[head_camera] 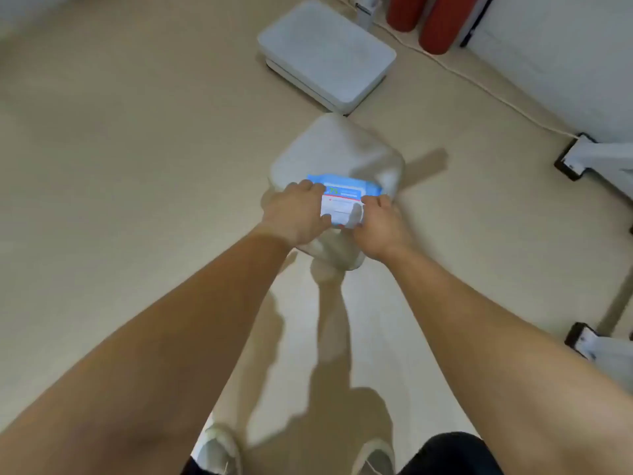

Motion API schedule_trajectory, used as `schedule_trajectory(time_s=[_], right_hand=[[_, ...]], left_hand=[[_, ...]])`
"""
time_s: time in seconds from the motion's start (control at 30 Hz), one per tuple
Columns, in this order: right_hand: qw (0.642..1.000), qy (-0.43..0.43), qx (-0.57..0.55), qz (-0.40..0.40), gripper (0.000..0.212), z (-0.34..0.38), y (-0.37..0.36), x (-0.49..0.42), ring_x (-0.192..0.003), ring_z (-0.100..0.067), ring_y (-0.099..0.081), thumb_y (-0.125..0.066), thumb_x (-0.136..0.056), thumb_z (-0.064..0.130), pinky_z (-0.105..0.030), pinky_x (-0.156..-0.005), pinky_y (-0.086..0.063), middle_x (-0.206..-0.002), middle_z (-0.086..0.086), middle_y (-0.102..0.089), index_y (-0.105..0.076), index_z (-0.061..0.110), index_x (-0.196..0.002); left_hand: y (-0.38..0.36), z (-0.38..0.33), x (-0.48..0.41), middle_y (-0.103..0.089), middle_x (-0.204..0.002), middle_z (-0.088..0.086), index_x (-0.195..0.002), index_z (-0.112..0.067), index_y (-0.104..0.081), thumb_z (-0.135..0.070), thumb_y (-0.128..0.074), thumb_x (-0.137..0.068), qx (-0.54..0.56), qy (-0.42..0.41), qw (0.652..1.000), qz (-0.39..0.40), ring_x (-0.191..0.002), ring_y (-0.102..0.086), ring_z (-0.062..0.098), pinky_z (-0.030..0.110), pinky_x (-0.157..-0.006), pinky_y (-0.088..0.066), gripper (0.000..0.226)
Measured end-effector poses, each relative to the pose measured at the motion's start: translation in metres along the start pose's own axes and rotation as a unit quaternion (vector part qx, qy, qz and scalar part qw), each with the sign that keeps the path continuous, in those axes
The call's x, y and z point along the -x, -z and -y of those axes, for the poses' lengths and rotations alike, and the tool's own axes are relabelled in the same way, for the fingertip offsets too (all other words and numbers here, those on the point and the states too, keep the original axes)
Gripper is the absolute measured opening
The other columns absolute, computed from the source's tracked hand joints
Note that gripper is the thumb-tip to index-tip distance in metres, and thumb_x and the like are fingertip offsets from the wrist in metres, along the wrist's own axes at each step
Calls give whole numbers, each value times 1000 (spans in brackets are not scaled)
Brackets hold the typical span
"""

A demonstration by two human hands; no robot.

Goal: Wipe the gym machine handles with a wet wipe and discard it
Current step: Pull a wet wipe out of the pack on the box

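A blue and white pack of wet wipes (344,195) lies on top of a white box-shaped stool (339,156) in the middle of the floor. My left hand (296,214) grips the pack's left end, fingers over its top and thumb at its near edge. My right hand (380,224) holds the pack's right near corner, fingers curled at the white label. Motion blur softens the picture. No machine handles or bin are in view.
A flat white platform (325,56) lies on the beige floor behind the stool. Red padded rolls (442,22) and a cable (479,84) are at the back right. White machine legs with black feet (575,159) stand at the right edge. My shoes (219,450) show at the bottom.
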State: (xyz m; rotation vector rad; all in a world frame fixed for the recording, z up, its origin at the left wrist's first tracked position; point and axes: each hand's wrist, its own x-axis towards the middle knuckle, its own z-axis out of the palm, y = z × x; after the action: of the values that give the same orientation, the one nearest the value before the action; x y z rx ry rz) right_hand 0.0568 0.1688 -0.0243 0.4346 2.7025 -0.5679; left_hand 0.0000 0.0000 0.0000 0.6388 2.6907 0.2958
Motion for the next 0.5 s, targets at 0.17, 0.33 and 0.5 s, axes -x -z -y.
schedule_trajectory(time_s=[0.17, 0.33, 0.5], right_hand=[[975, 0, -129, -182, 45, -14, -52, -22, -115, -33, -53, -55, -80, 12, -45, -95, -45, -123, -12, -59, -56, 8, -125], [939, 13, -211, -272, 37, -26, -76, -24, -105, -25, -58, -62, -81, 15, -41, -89, -49, -113, -5, -64, -61, 12, -117], [938, -4, -223, -264, 34, -35, -77, -22, -105, -18, -62, -65, -81, 17, -30, -83, -48, -113, 4, -66, -63, 19, -115]], left_hand=[[-59, 6, -51, -43, -154, 2, -146, -22, -45, -39, -62, -90, -11, -89, 995, -49, -135, -43, 30, 42, -99, -43, 61], [-72, 15, -66, -57, -128, -2, -133, -29, -60, -48, -69, -81, 45, -81, 988, -120, -117, -50, 26, 41, -91, -44, 56], [-48, 15, -77, -69, -112, -4, -117, -34, -72, -58, -64, -84, 148, -39, 985, -77, -106, -60, 22, 36, -86, -48, 41]])
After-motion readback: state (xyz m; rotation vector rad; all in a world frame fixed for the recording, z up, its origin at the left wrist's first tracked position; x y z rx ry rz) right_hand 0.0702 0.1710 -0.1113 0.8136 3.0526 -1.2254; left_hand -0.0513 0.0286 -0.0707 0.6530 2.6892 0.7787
